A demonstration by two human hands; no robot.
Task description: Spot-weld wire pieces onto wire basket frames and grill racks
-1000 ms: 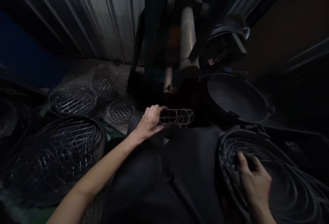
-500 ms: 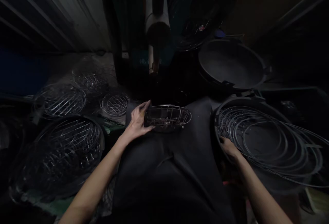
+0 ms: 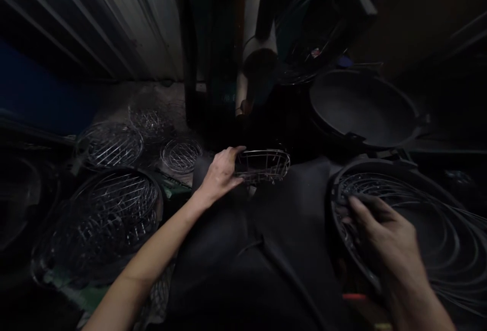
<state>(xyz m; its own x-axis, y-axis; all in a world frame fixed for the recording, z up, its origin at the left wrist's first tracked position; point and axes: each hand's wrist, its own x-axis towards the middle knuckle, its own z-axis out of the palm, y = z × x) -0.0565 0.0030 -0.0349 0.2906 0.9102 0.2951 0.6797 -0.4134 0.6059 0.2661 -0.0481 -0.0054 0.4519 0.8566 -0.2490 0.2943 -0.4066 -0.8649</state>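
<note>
A shallow round wire basket (image 3: 266,166) is at the middle, above the dark apron (image 3: 258,229) over the lap. My left hand (image 3: 224,171) grips its left side, thumb below and fingers above. On the right, my right hand (image 3: 384,227) is over the near left rim of a round black tub (image 3: 337,189), its fingers bent together; what they hold, if anything, is too dark and blurred to make out. Thin wire rings (image 3: 449,234) lie in that tub, beside and beyond the hand.
At the left a dark tub (image 3: 160,201) holds a pile of wire racks. Behind it lie round wire racks (image 3: 110,146) and a smaller one (image 3: 182,155). A machine column (image 3: 261,47) rises ahead. A black round tub (image 3: 365,103) stands at back right.
My right hand has risen from the tub's left edge and is nearer the camera, over the rim. My left hand still holds the basket, now tilted differently. The whole view has shifted slightly.
</note>
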